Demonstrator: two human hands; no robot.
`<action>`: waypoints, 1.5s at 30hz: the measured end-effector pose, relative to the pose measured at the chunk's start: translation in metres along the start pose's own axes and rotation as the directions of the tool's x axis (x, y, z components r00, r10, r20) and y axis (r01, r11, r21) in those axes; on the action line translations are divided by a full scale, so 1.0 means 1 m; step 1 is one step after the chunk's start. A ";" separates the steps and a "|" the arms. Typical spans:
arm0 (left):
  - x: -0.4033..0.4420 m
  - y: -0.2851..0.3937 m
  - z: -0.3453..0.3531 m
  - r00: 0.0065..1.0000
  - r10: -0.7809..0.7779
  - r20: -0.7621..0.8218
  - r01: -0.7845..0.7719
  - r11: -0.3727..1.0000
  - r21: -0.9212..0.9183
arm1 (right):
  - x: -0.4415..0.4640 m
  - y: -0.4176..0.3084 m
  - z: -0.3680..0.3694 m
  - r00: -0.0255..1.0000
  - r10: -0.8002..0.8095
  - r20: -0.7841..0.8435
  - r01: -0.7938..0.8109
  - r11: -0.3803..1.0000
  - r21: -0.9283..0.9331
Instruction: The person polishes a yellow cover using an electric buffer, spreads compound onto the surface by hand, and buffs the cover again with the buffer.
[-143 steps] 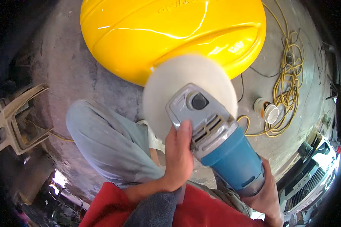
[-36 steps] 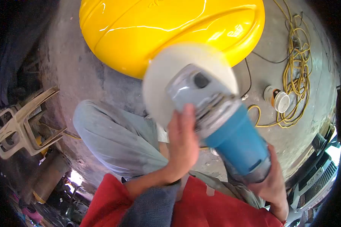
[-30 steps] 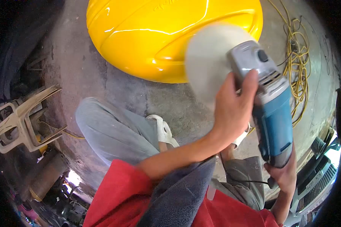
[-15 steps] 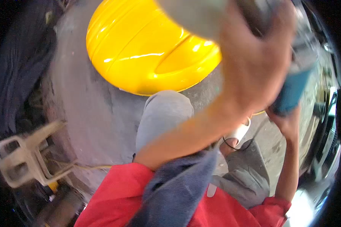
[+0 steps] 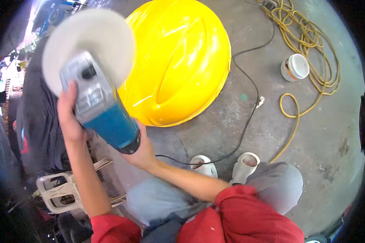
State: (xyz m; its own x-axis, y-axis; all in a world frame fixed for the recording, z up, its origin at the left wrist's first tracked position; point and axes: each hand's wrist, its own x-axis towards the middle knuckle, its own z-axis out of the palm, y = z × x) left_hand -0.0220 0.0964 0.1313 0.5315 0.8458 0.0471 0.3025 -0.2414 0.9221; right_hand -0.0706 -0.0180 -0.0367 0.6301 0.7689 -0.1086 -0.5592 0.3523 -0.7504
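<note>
A blue and grey power polisher [image 5: 111, 121] with a large round whitish pad [image 5: 105, 34] is held up at the left side of the view. My left hand [image 5: 71, 115] grips its grey metal head, the thumb lying along the top. Around the rear end of the blue body my right hand [image 5: 140, 148] is wrapped. The pad overlaps the left edge of a glossy yellow moulded shell [image 5: 182, 69] on the floor; whether they touch I cannot tell. A black cord [image 5: 249, 133] runs from near my right hand across the floor.
A coiled yellow cable [image 5: 302, 34] lies at the upper right, beside a white bucket [image 5: 298, 67]. A pale plastic chair [image 5: 56, 194] is at the lower left, below dark cloth [image 5: 40, 117]. My two feet in white shoes are below the shell.
The polisher, held in both hands, has moved from the right side across to the left. My view and legs have shifted, and more of the yellow shell and cord shows.
</note>
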 end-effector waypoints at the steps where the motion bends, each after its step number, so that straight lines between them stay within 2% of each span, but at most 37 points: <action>1: -0.009 -0.010 -0.006 1.000 0.000 0.030 -0.003 0.997 0.081 | -0.008 0.015 0.002 0.998 -0.033 -0.044 0.034 0.999 0.027; 2: -0.021 -0.021 -0.011 0.998 -0.016 0.053 0.007 0.988 0.156 | -0.018 0.028 0.003 0.995 -0.051 -0.087 0.055 0.998 0.042; 4: -0.046 -0.036 -0.013 0.992 -0.054 0.112 0.025 0.969 0.245 | -0.045 0.050 0.002 0.994 0.047 -0.096 -0.040 0.997 0.066; 6: -0.063 -0.045 -0.004 0.992 -0.092 0.086 0.065 0.959 0.276 | -0.068 0.065 0.001 0.985 0.133 -0.110 -0.122 0.988 0.097; 8: -0.072 -0.060 0.000 0.994 -0.035 0.102 0.000 0.946 0.325 | -0.070 0.081 -0.013 0.993 0.071 -0.089 -0.068 0.997 0.037; 11: -0.074 -0.066 0.015 0.985 -0.069 0.158 0.008 0.932 0.362 | -0.074 0.085 -0.020 0.985 0.157 -0.075 -0.153 0.987 0.059; 14: -0.073 -0.078 0.022 0.959 -0.132 0.252 0.020 0.914 0.404 | -0.081 0.096 -0.021 0.968 0.214 -0.127 -0.206 0.976 0.076; 22: -0.071 -0.073 0.057 0.915 -0.178 0.361 -0.021 0.874 0.485 | -0.075 0.111 -0.026 0.970 0.156 -0.186 -0.120 0.974 0.192; 26: -0.061 -0.069 0.077 0.910 -0.157 0.385 -0.077 0.846 0.528 | -0.055 0.095 -0.033 0.973 0.108 -0.205 -0.059 0.971 0.233; 28: -0.054 -0.065 0.085 0.891 -0.127 0.437 -0.169 0.799 0.577 | -0.050 0.111 -0.033 0.971 0.104 -0.214 -0.053 0.972 0.231; 38: -0.056 -0.071 0.074 0.911 -0.106 0.398 -0.158 0.804 0.574 | -0.047 0.119 -0.029 0.966 0.106 -0.236 -0.040 0.962 0.271; 45: -0.058 -0.082 0.051 0.912 -0.173 0.373 -0.096 0.792 0.603 | -0.050 0.119 -0.023 0.959 0.123 -0.257 -0.040 0.950 0.309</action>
State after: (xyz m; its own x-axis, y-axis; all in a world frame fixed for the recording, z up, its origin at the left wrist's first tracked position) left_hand -0.0373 0.0427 0.0336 0.7268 0.6356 -0.2601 0.6659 -0.5594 0.4936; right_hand -0.1560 -0.0263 -0.1351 0.6733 0.6435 -0.3642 -0.7228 0.4693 -0.5072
